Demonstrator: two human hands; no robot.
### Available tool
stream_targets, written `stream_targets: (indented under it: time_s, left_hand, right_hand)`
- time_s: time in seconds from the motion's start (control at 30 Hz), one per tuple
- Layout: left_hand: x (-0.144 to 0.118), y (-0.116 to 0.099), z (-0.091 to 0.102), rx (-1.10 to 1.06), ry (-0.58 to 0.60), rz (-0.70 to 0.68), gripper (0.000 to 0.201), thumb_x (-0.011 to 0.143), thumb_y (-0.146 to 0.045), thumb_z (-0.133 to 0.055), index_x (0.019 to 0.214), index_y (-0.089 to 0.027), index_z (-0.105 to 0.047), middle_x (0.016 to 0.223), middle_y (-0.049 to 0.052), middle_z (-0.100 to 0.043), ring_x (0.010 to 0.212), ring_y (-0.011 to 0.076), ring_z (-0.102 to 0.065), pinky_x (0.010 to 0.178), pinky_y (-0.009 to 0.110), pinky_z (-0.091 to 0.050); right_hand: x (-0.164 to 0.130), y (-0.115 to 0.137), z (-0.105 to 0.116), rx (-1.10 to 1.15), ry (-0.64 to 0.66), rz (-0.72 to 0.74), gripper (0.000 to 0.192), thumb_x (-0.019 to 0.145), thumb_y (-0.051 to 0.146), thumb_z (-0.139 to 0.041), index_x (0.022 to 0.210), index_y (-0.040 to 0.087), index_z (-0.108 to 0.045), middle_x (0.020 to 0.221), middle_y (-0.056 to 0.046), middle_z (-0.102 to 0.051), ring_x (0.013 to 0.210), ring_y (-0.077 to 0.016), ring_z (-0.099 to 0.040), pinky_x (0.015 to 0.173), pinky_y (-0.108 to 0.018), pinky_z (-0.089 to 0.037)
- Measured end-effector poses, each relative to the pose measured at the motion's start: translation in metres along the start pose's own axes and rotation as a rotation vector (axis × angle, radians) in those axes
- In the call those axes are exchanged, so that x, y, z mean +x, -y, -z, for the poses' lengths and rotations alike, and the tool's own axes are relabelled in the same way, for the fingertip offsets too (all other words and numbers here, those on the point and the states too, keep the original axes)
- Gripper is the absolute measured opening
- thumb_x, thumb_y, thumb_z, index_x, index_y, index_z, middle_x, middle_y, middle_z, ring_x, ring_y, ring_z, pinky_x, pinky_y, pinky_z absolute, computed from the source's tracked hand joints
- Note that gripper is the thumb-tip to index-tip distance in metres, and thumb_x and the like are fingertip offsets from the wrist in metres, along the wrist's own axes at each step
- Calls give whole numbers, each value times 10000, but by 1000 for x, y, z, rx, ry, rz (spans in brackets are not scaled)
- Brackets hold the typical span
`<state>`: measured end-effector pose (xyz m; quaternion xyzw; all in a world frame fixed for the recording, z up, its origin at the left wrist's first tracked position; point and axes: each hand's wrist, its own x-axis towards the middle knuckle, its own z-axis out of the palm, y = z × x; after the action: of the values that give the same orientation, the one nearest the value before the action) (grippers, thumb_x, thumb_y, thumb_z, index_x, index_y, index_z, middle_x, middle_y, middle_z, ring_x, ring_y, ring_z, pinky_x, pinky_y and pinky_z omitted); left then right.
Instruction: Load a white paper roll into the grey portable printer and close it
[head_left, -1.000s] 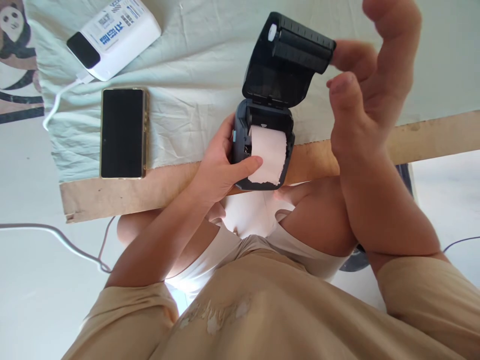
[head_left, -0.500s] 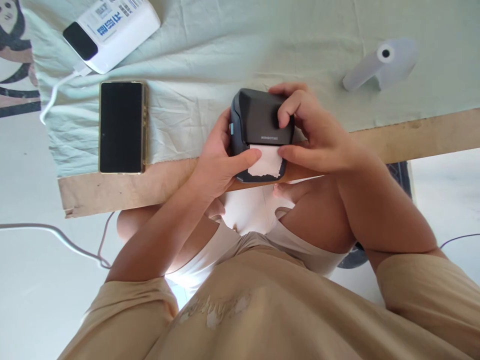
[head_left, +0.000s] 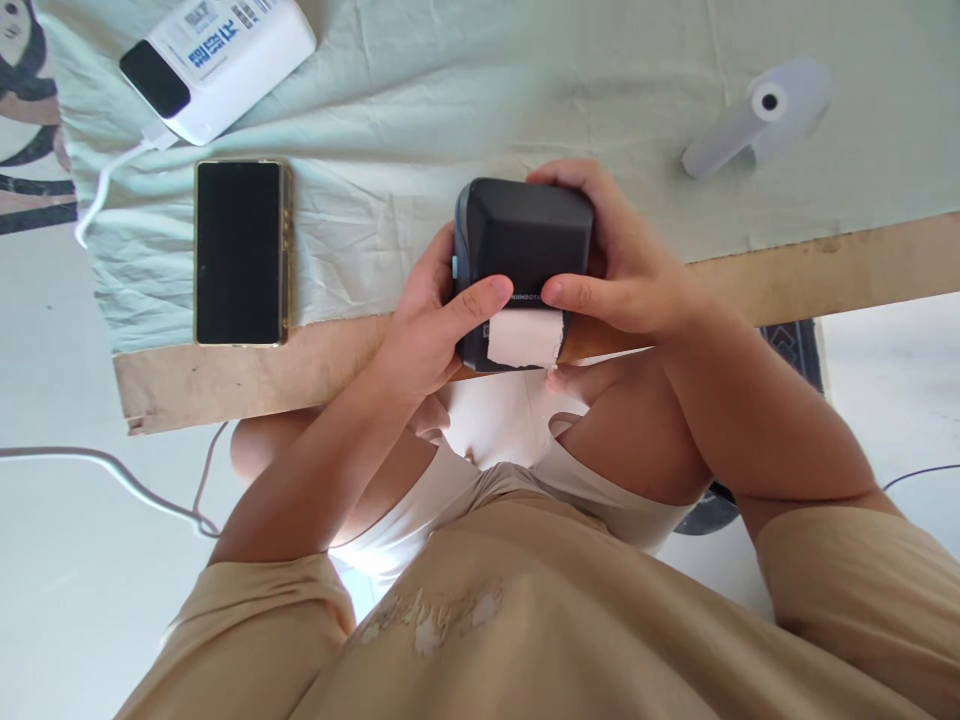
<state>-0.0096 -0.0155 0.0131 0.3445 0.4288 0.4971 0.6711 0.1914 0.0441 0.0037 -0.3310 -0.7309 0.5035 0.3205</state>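
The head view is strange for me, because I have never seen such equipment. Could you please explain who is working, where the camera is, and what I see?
There is no robot here: you see one person's two bare hands. The camera is worn on the head and looks forward and down, so the person's own shirt and legs appear below.

The left hand and the right hand together hold a black label printer at the near edge of the table, thumbs on top. Its lid is shut, and a white paper strip sticks out towards the person.

On the pale green cloth lie a smartphone and, beyond it, a white power bank. Further to the right is a white roll, partly unrolled.
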Motion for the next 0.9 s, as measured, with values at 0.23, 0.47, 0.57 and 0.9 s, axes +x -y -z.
stream_targets:
  time_s: [0.23, 0.47, 0.57, 0.9]
  left_hand:
    - [6, 7, 9, -43, 85, -55, 365, 835, -372, -830, 1125, -208, -679, 965, 41, -712, 872, 215, -749, 634, 265, -585]
    - [7, 4, 10, -70, 70, -48, 355, 815, -374, -863, 1087, -210, -705, 950, 24, -717, 753, 139, -704, 602, 218, -576]
    - [5, 1, 7, -92, 68, -38, 333, 819, -351, -863, 1076, -198, -717, 914, 22, -713, 694, 120, -676, 586, 216, -564]
    - [3, -9, -5, -112, 90, -12, 361, 946, -496, -693, 1213, -253, -673, 1183, 77, -754, 1416, 336, -583, 1056, 389, -568]
  right_hand:
    - [1, 9, 1, -5, 19, -34, 762, 783, 688, -785, 1345, 295, -453, 1271, -70, -600, 1058, -236, -611, 894, -384, -546]
    - [0, 13, -3, -93, -41, -12, 700, 806, 602, -777, 1349, 290, -464, 1301, -60, -627, 1114, -257, -630, 929, -415, -549]
    - [-1, 14, -5, -141, -61, -32, 662, 804, 555, -758, 1345, 313, -464, 1330, -47, -635, 1142, -274, -632, 946, -439, -551]
    - [-6, 15, -4, -197, -144, 80, 571, 899, 518, -700, 1404, 320, -525, 1515, -42, -562, 1354, -268, -588, 989, -392, -613]
